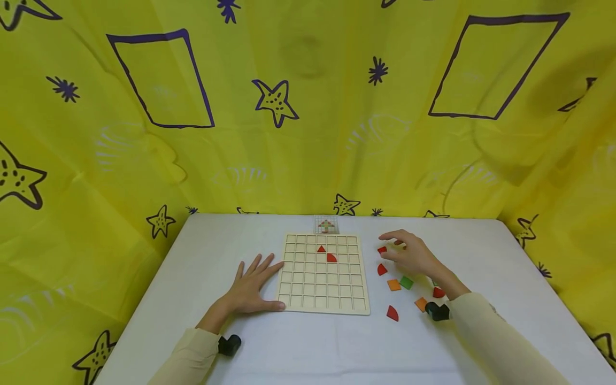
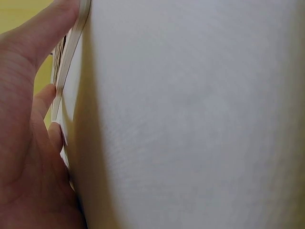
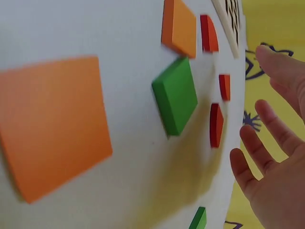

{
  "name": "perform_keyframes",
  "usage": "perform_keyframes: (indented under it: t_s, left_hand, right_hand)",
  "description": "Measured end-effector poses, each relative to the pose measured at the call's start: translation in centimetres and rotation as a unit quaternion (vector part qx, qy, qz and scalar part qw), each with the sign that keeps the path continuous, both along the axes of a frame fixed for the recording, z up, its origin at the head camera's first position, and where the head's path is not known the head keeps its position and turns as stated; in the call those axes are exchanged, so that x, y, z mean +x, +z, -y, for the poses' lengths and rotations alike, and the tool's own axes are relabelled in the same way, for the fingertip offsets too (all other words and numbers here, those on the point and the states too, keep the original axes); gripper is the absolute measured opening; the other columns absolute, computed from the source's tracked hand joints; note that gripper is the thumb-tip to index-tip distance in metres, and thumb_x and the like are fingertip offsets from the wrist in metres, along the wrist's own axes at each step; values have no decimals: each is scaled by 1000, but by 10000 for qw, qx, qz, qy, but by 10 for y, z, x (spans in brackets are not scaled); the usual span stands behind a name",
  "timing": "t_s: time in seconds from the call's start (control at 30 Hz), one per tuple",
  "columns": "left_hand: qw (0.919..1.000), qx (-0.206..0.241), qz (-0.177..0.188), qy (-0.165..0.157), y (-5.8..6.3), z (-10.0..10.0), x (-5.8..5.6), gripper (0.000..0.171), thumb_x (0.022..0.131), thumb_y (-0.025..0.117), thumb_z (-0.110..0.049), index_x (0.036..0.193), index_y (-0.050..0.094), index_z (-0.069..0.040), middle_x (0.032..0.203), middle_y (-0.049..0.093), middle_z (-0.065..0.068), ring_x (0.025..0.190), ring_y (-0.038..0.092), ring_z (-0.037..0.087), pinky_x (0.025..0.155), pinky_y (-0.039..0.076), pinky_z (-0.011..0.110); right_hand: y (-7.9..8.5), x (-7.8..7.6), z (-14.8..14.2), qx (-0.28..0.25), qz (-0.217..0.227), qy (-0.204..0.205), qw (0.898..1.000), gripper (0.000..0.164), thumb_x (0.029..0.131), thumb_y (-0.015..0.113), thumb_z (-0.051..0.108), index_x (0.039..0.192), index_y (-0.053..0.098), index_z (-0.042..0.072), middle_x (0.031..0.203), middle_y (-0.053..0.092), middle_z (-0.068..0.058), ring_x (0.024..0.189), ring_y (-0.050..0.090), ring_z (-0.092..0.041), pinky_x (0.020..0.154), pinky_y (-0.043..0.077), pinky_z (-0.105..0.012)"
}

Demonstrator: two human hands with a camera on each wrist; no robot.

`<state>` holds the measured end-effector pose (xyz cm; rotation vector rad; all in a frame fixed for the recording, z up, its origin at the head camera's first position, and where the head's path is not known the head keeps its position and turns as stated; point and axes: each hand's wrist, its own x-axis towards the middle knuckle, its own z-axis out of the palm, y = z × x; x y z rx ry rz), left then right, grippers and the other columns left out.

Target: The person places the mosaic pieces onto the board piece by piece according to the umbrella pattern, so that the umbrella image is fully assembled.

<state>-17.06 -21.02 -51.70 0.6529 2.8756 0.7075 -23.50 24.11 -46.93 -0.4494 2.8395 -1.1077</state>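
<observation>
A pale gridded board (image 1: 321, 278) lies on the white table, with a red triangle (image 1: 321, 249) and a red quarter-circle piece (image 1: 332, 258) in its upper cells. My left hand (image 1: 250, 291) is spread at the board's left side, thumb and a fingertip right at the edge; the left wrist view shows the thumb (image 2: 47, 33) against that edge. To the right of the board my right hand (image 1: 409, 254) hovers over loose pieces, fingers apart and nothing between them. Nearest to its fingertips is a small red piece (image 1: 382, 249), partly covered by the hand, with a red quarter-circle piece (image 1: 382, 269) just nearer.
Loose on the right lie a green piece (image 1: 406, 282), orange squares (image 1: 394, 285), a red piece (image 1: 438, 292) and a red quarter-circle piece (image 1: 392, 313). A pattern card (image 1: 332, 230) stands behind the board. Yellow curtain (image 1: 317, 160) encloses the table's back and sides.
</observation>
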Motion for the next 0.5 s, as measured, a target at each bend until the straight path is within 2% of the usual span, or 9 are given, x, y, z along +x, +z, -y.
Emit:
perform_keyframes:
  t_s: [0.07,0.2,0.5]
  left_hand:
    - [10000,13,8,2,0,0,0,106,75,75,-73,162,35,-28,172,16,3,158,3,36,117,-9,70]
    - [10000,84,8,-16,0,0,0,106,75,76,-72,162,35,-28,172,17,4,158,3,36,117,-9,70]
    - [10000,-4,-14,-11,2,0,0,106,74,75,-73,162,35,-27,172,17,5,158,4,37,117,-7,71]
  right_hand:
    - [-1,-4,-4,44,171,-14,9998,43,92,79,23,132,68,12,140,58,-14,121,55,-42,97,50,-59]
    - [-6,-12,-10,71,241,142,9996,40,91,80,19,129,70,9,137,60,-18,117,55,-42,98,48,-60]
    - [-17,-24,-13,158,75,597,9981,26,92,78,14,117,77,8,123,63,-16,117,51,-38,101,42,-61]
